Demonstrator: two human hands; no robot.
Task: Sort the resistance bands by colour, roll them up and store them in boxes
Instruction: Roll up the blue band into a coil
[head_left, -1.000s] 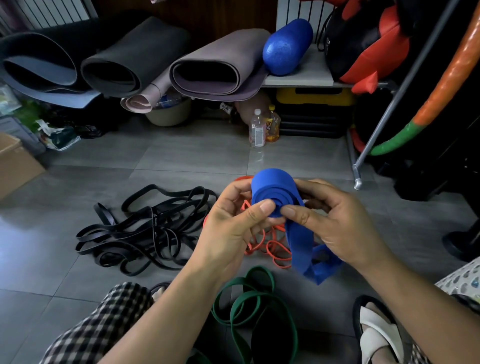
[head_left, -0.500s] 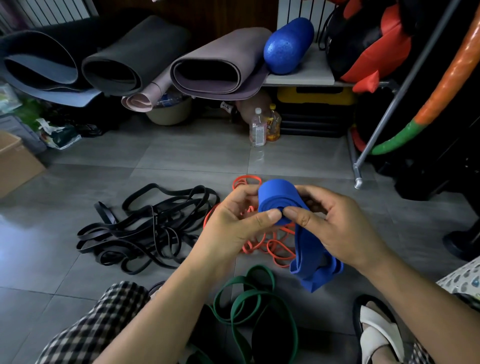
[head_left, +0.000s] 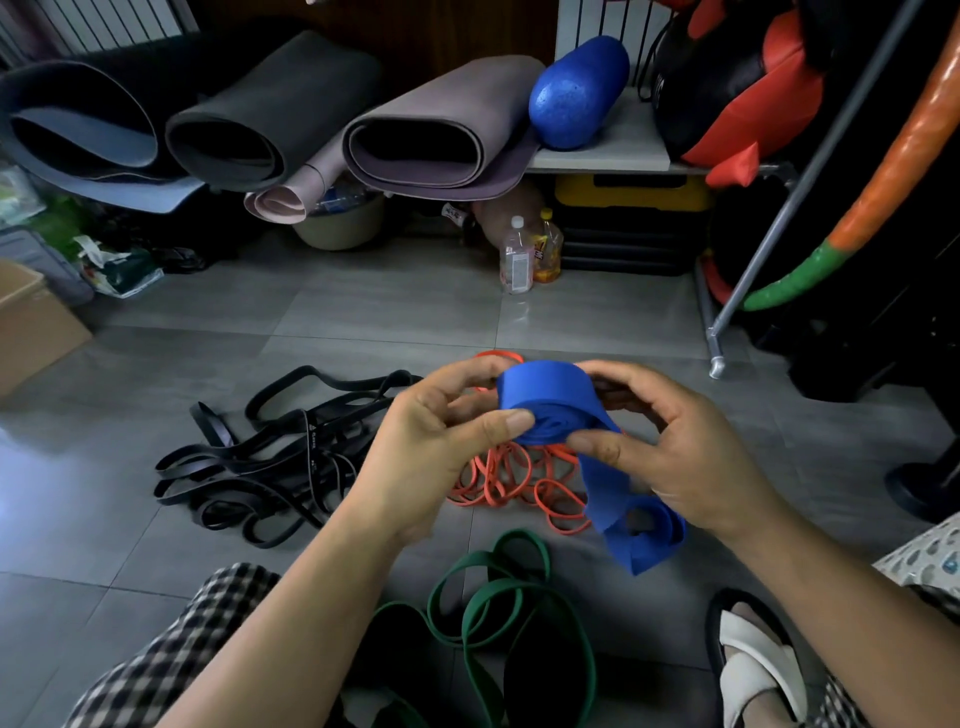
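A wide blue resistance band (head_left: 545, 397) is partly rolled into a coil held in the air between both hands. My left hand (head_left: 431, 447) grips the coil's left side, thumb pressed on its face. My right hand (head_left: 675, 447) grips the right side, thumb on the band where it leaves the coil. The loose blue tail (head_left: 636, 535) hangs below my right hand. On the floor lie a tangle of black bands (head_left: 270, 457), a heap of thin orange bands (head_left: 514, 483) under the hands, and green bands (head_left: 493, 603) near my knees.
A cardboard box (head_left: 31, 322) stands at the left edge. Rolled mats (head_left: 431, 130) and a blue foam roller (head_left: 576, 91) lie at the back, two bottles (head_left: 530, 254) on the grey tiles. A metal rack leg (head_left: 717, 358) and dark gear stand on the right. My sandalled foot (head_left: 753, 660) is bottom right.
The coil has grown as both hands turned it, and the hanging blue tail is shorter. Hands and coil sit slightly lower than a second ago.
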